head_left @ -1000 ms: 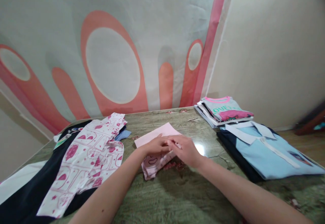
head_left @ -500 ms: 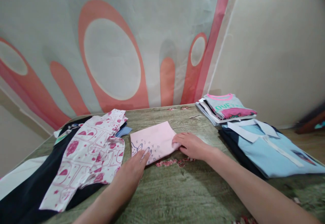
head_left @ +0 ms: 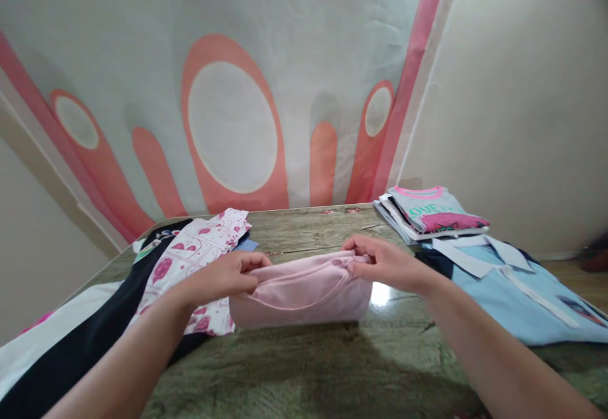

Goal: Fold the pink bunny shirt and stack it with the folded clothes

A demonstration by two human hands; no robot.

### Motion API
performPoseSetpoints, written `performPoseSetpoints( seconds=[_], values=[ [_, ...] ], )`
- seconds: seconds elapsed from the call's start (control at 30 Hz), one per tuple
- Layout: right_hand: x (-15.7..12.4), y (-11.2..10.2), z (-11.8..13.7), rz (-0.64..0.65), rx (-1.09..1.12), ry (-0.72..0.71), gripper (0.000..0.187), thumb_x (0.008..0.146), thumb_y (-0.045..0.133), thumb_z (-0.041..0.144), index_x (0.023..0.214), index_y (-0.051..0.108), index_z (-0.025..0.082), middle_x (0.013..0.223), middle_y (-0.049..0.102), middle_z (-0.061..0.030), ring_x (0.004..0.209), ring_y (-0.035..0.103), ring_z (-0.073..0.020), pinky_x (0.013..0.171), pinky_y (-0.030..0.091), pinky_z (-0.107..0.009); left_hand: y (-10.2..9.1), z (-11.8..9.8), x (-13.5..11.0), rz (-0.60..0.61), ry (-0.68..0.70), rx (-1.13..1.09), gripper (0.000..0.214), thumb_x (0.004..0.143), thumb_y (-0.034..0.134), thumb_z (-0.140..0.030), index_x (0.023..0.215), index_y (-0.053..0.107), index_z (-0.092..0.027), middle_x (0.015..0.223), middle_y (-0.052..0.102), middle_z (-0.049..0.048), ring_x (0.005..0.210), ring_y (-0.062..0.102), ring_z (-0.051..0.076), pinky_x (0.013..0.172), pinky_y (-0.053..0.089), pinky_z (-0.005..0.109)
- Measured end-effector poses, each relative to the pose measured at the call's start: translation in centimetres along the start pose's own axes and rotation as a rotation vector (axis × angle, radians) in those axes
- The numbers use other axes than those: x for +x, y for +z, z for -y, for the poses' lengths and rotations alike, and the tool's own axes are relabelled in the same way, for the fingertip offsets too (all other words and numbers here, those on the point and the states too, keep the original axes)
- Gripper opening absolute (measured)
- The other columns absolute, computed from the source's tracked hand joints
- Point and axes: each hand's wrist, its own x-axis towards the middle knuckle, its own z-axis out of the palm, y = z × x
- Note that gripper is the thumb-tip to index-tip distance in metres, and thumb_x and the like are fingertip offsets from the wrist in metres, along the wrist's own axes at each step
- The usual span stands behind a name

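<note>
A folded pale pink garment (head_left: 304, 295) hangs just above the green table (head_left: 304, 368) in the middle of the view. My left hand (head_left: 228, 275) pinches its upper left edge with closed fingers. My right hand (head_left: 380, 262) grips its upper right edge the same way. The cloth sags between the two hands, and its lower edge is near or touching the tabletop.
A loose pile lies at the left: a white garment with pink prints (head_left: 194, 261) over dark cloth (head_left: 71, 356). At the right sit a light blue collared shirt (head_left: 517, 292) and a folded stack topped by a grey and pink shirt (head_left: 430, 211). A patterned wall stands behind.
The pink garment lay flat under my hands before. Both hands have now taken its ends and lifted it off the table, and the camera has tilted slightly.
</note>
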Motion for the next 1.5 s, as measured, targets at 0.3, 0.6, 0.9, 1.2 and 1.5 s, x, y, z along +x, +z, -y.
performPoseSetpoints(
  seconds=[0.3,0.6,0.9,1.2,1.5],
  values=[
    [2.5,1.4,-10.3,-0.013,0.06,0.249,0.023,0.079,0.062,0.031,0.096,0.063,0.015,0.078,0.065,-0.0023,0.068,0.057,-0.0145,0.059,0.041,-0.024,1.7,6.8,7.2,-0.071,-0.193,-0.17,0.048,0.068,0.061,-0.059,0.096,0.061,-0.019,0.073,0.054,-0.0012,0.064,0.05,0.015,0.05,0.036,0.021],
    [3.1,0.7,-12.7,0.002,-0.129,0.238,0.029,0.076,0.067,0.043,0.088,0.072,0.017,0.06,0.057,0.0033,0.056,0.046,-0.0106,0.051,0.027,-0.022,2.2,10.0,6.1,-0.162,-0.136,-0.097,0.05,0.072,0.061,-0.066,0.091,0.07,-0.02,0.059,0.055,-0.0026,0.048,0.043,0.013,0.046,0.026,0.021],
    [2.9,1.4,-12.6,0.05,0.159,0.356,0.046,0.07,0.072,0.057,0.084,0.063,0.015,0.06,0.052,0.0054,0.054,0.038,-0.0077,0.049,0.021,-0.021,2.7,9.8,6.3,-0.109,-0.141,-0.303,0.053,0.069,0.065,-0.068,0.083,0.062,-0.017,0.057,0.053,-0.0042,0.048,0.046,0.01,0.047,0.031,0.021],
    [2.9,1.3,-11.8,0.045,0.221,0.369,0.051,0.072,0.067,0.066,0.084,0.062,0.017,0.062,0.052,0.0056,0.051,0.037,-0.007,0.048,0.023,-0.021,2.9,9.6,6.1,-0.099,-0.161,-0.338,0.05,0.072,0.061,-0.066,0.084,0.056,-0.018,0.066,0.06,-0.0008,0.059,0.058,0.014,0.048,0.037,0.02],
    [3.0,1.3,-10.3,-0.007,0.245,0.322,0.052,0.069,0.073,0.061,0.095,0.071,0.016,0.082,0.067,-0.0021,0.064,0.048,-0.0106,0.053,0.028,-0.021,5.7,4.2,7.7,-0.472,0.065,-0.059,0.029,0.079,0.054,-0.039,0.093,0.068,-0.018,0.086,0.068,0.0042,0.072,0.061,0.018,0.062,0.046,0.026]
  ],
)
